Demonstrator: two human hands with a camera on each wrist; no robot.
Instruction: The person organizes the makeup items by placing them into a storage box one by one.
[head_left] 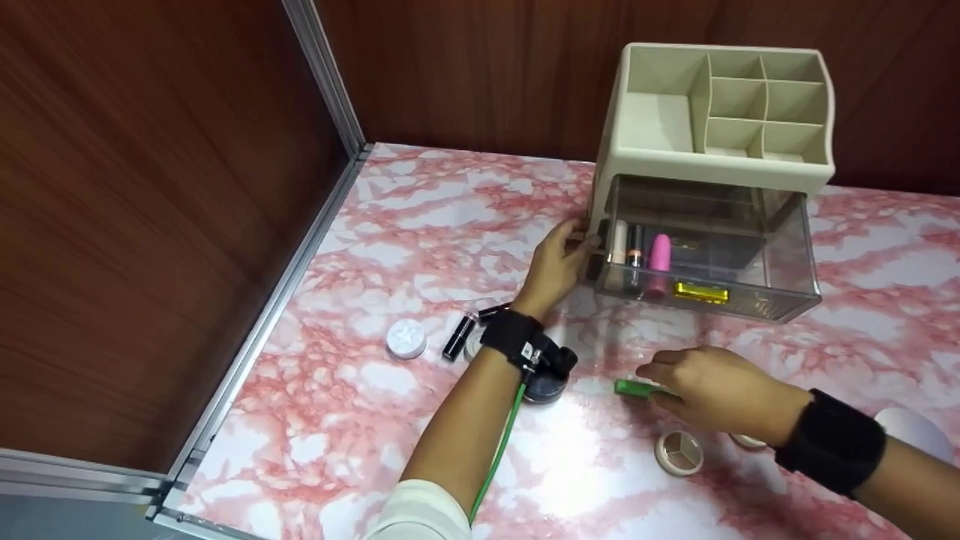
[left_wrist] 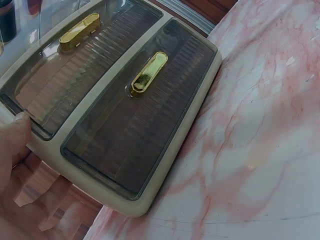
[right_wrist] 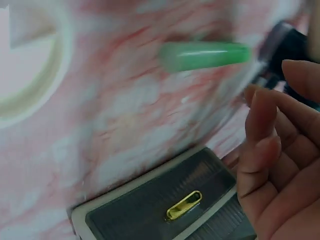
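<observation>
My left hand rests against the left side of a cream cosmetics organizer; the left wrist view shows the thumb at its front edge. The organizer's clear top drawer is pulled out. Inside lie a pink tube, a black tube and a pale tube. My right hand hovers over a green tube on the table. In the right wrist view, its fingers are loosely bent and apart from the green tube.
A round three-shade compact sits near my right hand. Around my left forearm are a white round jar, a black lipstick and a dark round container. A wood-look panel with a metal rail borders the left side.
</observation>
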